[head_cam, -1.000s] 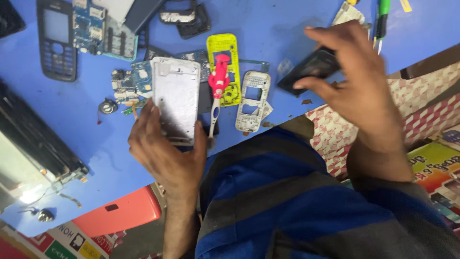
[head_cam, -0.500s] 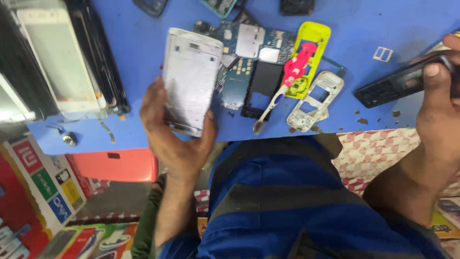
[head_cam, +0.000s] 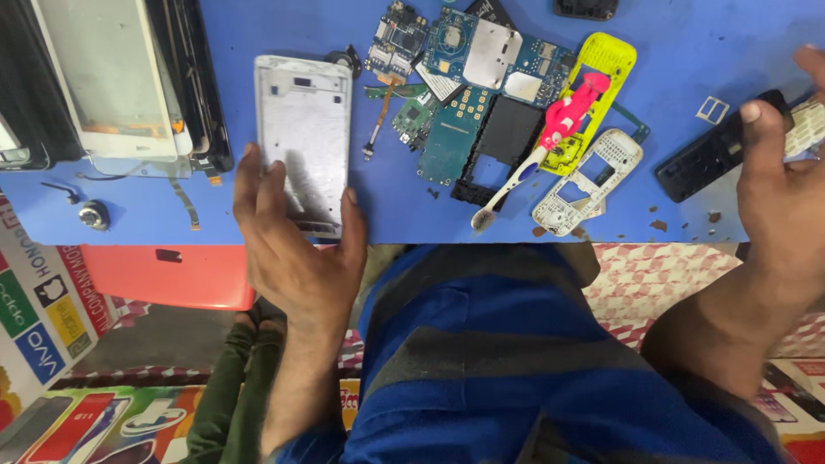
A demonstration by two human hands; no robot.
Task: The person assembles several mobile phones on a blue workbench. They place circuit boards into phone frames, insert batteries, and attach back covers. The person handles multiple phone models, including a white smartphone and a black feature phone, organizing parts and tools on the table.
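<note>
My left hand holds a silver metal phone frame by its lower end, flat over the blue table near the front edge. My right hand at the far right grips a black phone with its thumb on top; a pale keypad piece shows behind the fingers. Between the hands lie circuit boards, a black phone frame, a yellow phone shell, a white keypad cover and a pink and white toothbrush.
A stack of phone screens and panels fills the table's left end, with a small round part and loose flex strips by the edge. An orange stool stands under the table. My blue striped shirt fills the foreground.
The view has shifted so the table sits higher and closer. My left hand has lowered the silver frame towards the table. My right hand stays at the right with the black phone.
</note>
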